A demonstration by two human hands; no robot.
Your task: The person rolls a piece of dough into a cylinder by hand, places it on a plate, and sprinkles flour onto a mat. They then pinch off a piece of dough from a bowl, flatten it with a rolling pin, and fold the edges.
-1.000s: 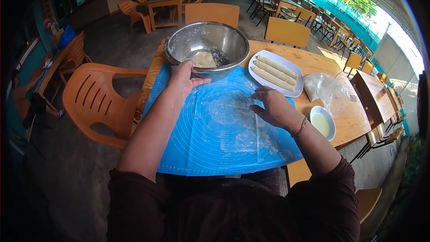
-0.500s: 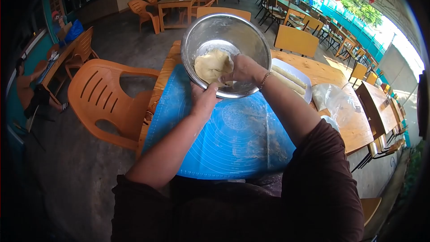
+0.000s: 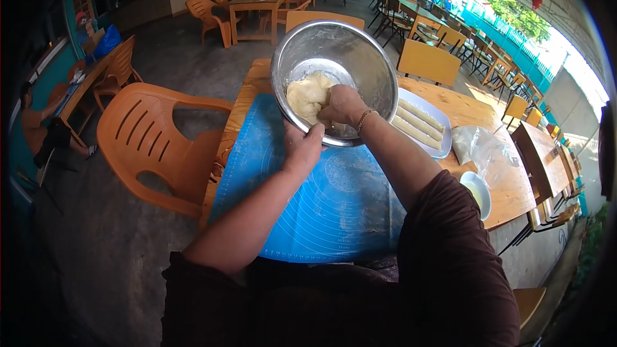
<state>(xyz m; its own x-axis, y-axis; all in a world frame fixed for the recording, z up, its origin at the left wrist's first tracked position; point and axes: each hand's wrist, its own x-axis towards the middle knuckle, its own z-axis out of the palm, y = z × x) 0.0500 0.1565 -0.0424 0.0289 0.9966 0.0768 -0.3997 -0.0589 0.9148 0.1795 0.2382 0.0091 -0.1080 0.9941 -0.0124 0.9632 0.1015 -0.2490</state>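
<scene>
A steel mixing bowl is tilted toward me above the blue baking mat. My left hand grips its near rim, thumb over the edge and the other fingers hidden beneath. Inside the bowl lies a pale lump of dough. My right hand reaches in over the near right rim, its curled fingers closed on the dough's right side. Flour dusts the mat and the bowl's inner wall.
Right of the bowl, a white tray carries dough rolls. Beyond it are a clear plastic bag and a small white bowl. An orange chair stands left of the wooden table. A person sits at far left.
The bowl and both hands have shifted slightly right in view. My right fingers have moved from the dough's lower right edge onto its side, and the dough is now dented and folded there.
</scene>
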